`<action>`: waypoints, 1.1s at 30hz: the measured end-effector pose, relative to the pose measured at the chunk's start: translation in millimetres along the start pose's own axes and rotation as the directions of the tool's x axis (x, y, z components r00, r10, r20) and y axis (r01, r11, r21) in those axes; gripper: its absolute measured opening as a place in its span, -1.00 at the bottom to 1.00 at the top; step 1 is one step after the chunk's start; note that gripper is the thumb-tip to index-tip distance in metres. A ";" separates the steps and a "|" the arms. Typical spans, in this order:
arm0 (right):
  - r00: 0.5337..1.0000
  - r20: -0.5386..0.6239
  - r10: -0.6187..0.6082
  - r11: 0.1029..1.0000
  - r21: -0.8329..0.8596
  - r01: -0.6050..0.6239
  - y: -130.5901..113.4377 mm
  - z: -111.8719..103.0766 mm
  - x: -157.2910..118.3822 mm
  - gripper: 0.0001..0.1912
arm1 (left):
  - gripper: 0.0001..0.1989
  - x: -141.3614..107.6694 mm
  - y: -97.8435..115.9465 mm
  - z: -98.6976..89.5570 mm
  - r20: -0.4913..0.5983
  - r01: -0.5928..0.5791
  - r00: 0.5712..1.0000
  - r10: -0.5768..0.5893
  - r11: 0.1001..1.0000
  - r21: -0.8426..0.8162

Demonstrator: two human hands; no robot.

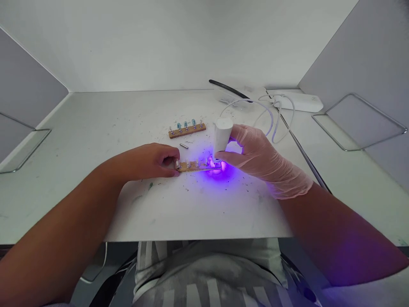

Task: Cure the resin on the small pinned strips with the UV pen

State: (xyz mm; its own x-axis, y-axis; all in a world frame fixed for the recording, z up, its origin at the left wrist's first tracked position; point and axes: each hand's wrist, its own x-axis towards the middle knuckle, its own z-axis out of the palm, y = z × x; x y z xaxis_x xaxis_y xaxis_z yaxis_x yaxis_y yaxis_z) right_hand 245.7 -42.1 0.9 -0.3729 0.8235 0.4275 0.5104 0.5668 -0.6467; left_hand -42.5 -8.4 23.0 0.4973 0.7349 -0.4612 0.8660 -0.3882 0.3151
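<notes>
My bare left hand (153, 161) pinches the left end of a narrow wooden strip (193, 166) that carries small clear pieces on stands. In my right hand (260, 155), which wears a thin translucent glove, is an upright white lamp (223, 134). Violet light shines from its lower end over the strip's right end, and the lamp hides the piece beneath it. Behind this strip lies a second wooden strip (187, 131) with teal and clear pieces on stands. A short metal pin (184, 146) rests between the two strips.
At the back right are a dark curved file (228, 89), a clear plastic bag (238, 102) and a white power bank (298, 102) with a looping white cable (273, 123). Wire frames stand out at left (41, 130) and right (361, 123). Small specks dot the white table (198, 213).
</notes>
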 end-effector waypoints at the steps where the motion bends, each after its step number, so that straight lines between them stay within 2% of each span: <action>1: 1.000 -0.003 -0.006 1.000 0.007 0.006 0.2 0.0 -0.1 -0.88 | -0.69 0.0 0.0 0.0 0.000 -0.001 1.000 0.001 1.000 0.001; 10: 1.000 -0.010 -0.020 1.000 0.003 0.020 0.7 0.1 -0.2 -0.89 | -0.72 -0.5 -2.7 1.7 -0.024 -0.036 0.999 0.036 0.999 -0.011; 23: 1.000 0.005 0.001 1.000 -0.003 -0.001 -0.7 -0.8 -0.6 -0.88 | -0.66 0.7 -3.3 0.4 0.004 -0.002 1.000 0.002 1.000 -0.003; 33: 1.000 -0.007 -0.009 1.000 0.005 0.009 -0.8 -0.5 -0.1 -0.88 | -0.68 0.3 -6.5 1.1 -0.017 -0.033 0.999 0.034 0.999 0.010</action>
State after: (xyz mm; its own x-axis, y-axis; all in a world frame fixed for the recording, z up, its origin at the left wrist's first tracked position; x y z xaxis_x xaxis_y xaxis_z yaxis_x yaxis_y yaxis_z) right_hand 245.8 -42.7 1.7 -0.3724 0.8183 0.4379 0.5032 0.5745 -0.6456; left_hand -48.0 -6.2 19.8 0.5252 0.7305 -0.4366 0.8494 -0.4181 0.3222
